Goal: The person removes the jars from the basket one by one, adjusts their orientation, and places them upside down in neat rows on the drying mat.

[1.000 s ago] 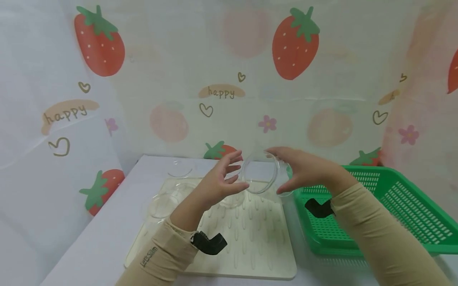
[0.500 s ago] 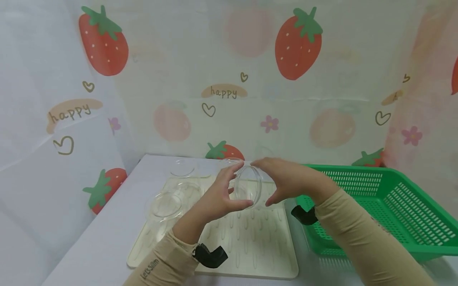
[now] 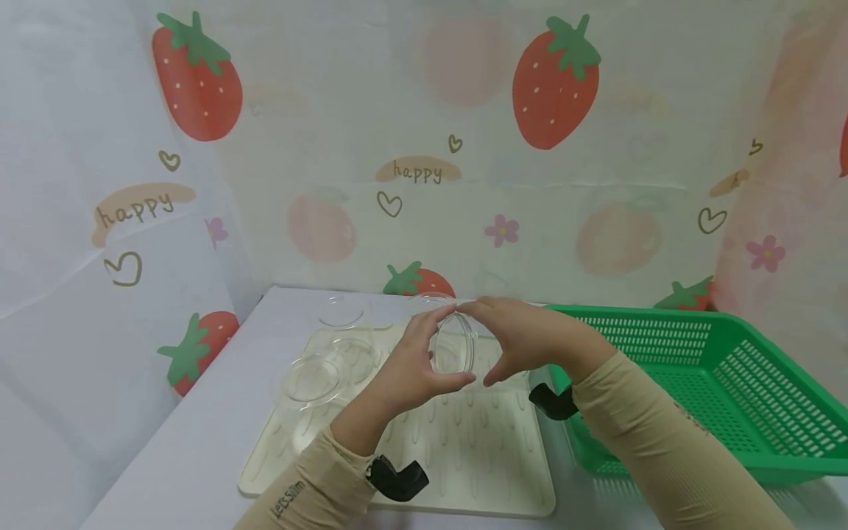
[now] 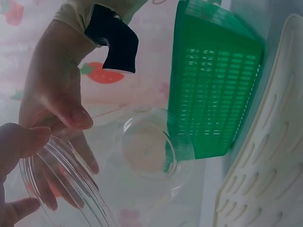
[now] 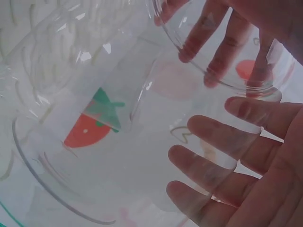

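A clear round dish point(image 3: 453, 344) stands on edge in the air above the far part of a cream peg rack point(image 3: 464, 449), pinched between both hands. It is the kind of thing that could slip: the wall is smooth and transparent, the hold is only at the rim, and if either thumb eases off, the dish would likely tip and drop onto the pegs or roll toward the other clear dishes point(image 3: 311, 377) lying at the rack's left side. Squeezing too hard from both sides could also pop it out sideways, toward the green basket point(image 3: 729, 383) just to the right of the rack. The left hand point(image 3: 407, 364) comes up from below left, wrist bent back, its fingers point(image 3: 437, 320) curled over the dish's top edge and its thumb under the bottom edge. The right hand point(image 3: 523, 335) reaches in from the right, forearm sloping down to the elbow, fingers arched over the top and thumb tucked beneath, so both hands close on the same dish, fingertips nearly meeting above it. In the left wrist view the dish's rim point(image 4: 61, 184) sits against the left thumb with the right hand behind it. The rack rests on a pale bench point(image 3: 199, 442) before a strawberry-printed cloth backdrop point(image 3: 424, 169).
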Motion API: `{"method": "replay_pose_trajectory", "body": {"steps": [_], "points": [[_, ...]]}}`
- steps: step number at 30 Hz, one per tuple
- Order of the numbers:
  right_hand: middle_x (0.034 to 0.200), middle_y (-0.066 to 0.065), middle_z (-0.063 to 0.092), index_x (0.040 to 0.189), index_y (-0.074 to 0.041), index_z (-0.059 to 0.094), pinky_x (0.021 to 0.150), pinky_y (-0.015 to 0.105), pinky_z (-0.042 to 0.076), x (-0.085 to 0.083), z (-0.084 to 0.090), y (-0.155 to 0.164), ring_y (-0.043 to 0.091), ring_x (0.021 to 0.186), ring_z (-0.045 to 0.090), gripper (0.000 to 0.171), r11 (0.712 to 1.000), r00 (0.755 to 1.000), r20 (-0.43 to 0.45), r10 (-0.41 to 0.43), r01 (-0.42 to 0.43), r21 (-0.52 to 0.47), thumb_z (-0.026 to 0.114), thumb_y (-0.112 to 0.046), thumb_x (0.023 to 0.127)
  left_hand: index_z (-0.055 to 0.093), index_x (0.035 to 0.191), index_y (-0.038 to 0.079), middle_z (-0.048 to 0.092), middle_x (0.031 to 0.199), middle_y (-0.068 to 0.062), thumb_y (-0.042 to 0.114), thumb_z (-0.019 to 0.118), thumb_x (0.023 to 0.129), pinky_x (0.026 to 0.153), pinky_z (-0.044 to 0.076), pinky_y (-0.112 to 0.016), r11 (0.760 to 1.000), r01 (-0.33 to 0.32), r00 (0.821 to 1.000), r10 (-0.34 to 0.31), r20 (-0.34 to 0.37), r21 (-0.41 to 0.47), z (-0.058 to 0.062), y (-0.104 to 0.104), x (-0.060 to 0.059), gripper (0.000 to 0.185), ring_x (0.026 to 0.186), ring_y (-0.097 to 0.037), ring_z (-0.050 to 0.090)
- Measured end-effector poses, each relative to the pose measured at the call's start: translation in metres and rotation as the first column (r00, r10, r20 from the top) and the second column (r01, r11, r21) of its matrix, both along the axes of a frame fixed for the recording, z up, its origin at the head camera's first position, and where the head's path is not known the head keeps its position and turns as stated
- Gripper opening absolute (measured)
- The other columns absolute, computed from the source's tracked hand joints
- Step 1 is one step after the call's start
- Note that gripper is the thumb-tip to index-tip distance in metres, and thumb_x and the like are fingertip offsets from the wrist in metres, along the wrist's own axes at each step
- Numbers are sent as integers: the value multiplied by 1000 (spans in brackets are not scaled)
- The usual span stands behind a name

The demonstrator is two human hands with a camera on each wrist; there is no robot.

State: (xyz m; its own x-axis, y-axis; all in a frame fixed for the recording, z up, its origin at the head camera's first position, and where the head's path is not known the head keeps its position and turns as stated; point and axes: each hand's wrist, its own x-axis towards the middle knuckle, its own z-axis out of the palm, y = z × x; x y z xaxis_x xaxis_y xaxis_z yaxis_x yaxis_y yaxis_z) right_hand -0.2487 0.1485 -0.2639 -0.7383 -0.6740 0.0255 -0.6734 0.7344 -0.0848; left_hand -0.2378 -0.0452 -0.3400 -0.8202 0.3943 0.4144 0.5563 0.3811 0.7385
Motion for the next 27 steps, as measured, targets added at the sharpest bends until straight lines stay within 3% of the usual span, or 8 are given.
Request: {"method": "replay_pose_trajectory", "body": {"steps": [7, 12, 15, 21, 27], "points": [[137, 4, 41, 141, -16, 33, 94, 43, 43, -1, 0, 5, 23, 124, 40, 93, 996, 998, 55, -27, 31, -80, 80, -40, 66, 31, 140, 23, 32, 137, -3, 27, 77, 72, 90, 45, -43, 1000, -14, 1000, 14, 7, 21, 3, -3, 0, 82, 123, -25, 36], [134, 3, 42, 140, -17, 35, 92, 45, 44, -2, 2, 15, 22, 119, 41, 88, 979, 997, 11, -71, 72, -188, 77, -44, 68, 33, 138, 22, 32, 136, -3, 25, 77, 72, 91, 45, -45, 993, -47, 999, 44, 31, 109, 8, -9, -1, 80, 122, -26, 38], [138, 6, 37, 142, -17, 31, 93, 48, 42, -1, 3, 20, 25, 121, 38, 88, 954, 992, 15, -123, 122, -273, 74, -47, 71, 33, 137, 27, 31, 136, -1, 22, 77, 72, 93, 43, -46, 980, -68, 996, 56, 69, 185, 11, -12, -3, 78, 123, -27, 38], [144, 10, 27, 145, -17, 21, 95, 53, 38, -3, -2, 23, 33, 126, 35, 88, 862, 975, 104, -198, 224, -455, 67, -49, 77, 28, 138, 26, 27, 139, -1, 19, 74, 75, 97, 38, -48, 935, -98, 990, 58, 125, 340, 14, -18, -4, 79, 126, -26, 32], [146, 12, 26, 145, -16, 19, 97, 51, 37, -1, -9, 18, 36, 127, 36, 82, 727, 954, 213, -212, 299, -618, 64, -43, 82, 24, 140, 20, 28, 139, -1, 17, 71, 77, 99, 36, -49, 863, -147, 985, 84, 149, 484, 16, -20, -4, 79, 126, -23, 31]]}}
